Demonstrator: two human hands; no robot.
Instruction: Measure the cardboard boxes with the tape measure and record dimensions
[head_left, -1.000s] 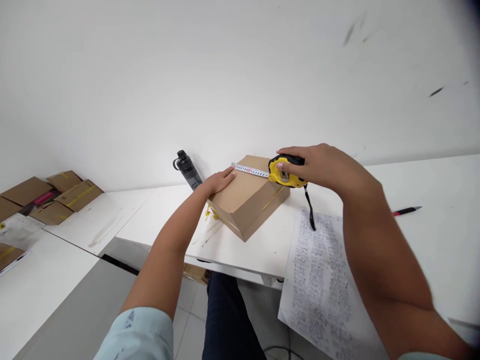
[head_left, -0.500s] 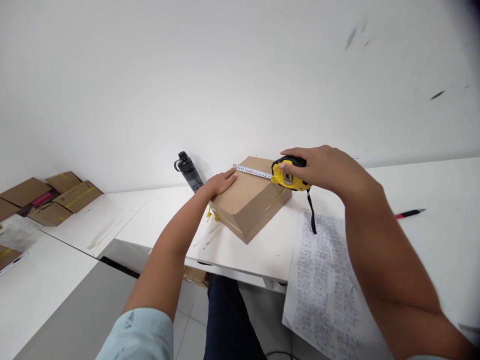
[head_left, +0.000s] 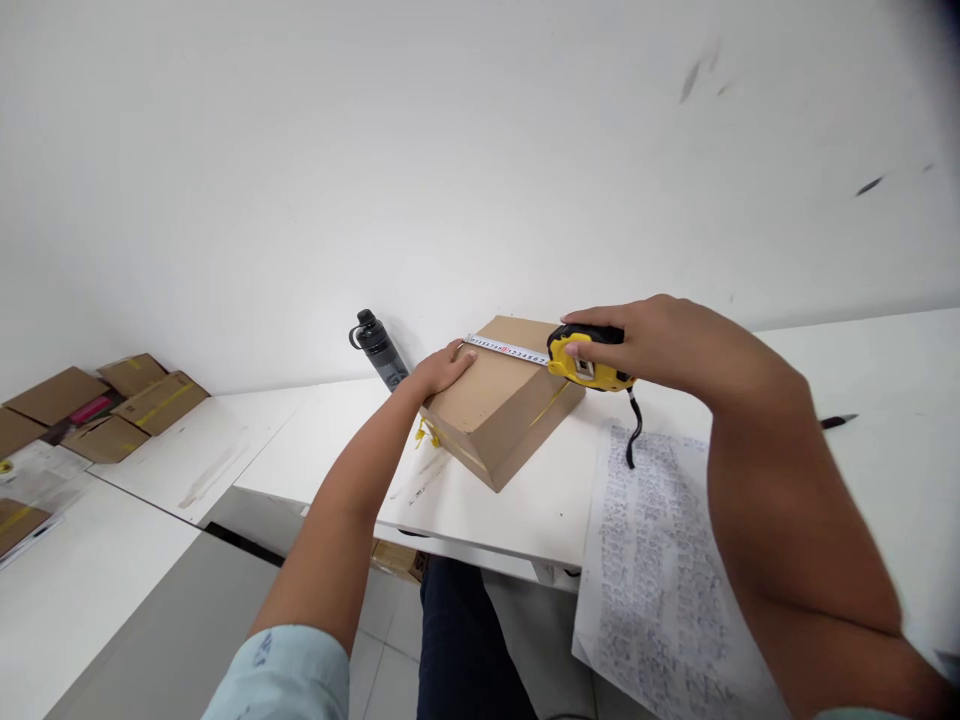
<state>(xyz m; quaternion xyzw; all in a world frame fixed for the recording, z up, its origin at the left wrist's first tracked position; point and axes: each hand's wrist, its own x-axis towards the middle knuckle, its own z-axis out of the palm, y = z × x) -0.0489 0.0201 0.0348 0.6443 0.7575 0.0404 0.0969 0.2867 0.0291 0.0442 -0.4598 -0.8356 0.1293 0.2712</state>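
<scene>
A closed brown cardboard box [head_left: 487,395] sits at an angle on the white table. My left hand [head_left: 442,370] grips its left edge, thumb on the top face and the other fingers over the side, close to the end of the tape blade. Across the top of the box stretches the white marked blade [head_left: 506,349]. At the right edge my right hand [head_left: 637,335] is closed around the yellow and black tape measure [head_left: 589,358], whose black wrist strap [head_left: 634,430] dangles. Yellow strands [head_left: 427,433] stick out at the box's lower left.
Behind my left hand a dark water bottle [head_left: 379,345] stands near the wall. A handwritten paper sheet [head_left: 637,560] hangs over the table's front edge. A black-tipped pen [head_left: 838,421] lies beyond my right forearm. Cardboard boxes [head_left: 161,400] are at far left.
The tape measure has moved slightly right, and a little more blade shows. My left hand remains at the box edge. The whole view has shifted slightly.
</scene>
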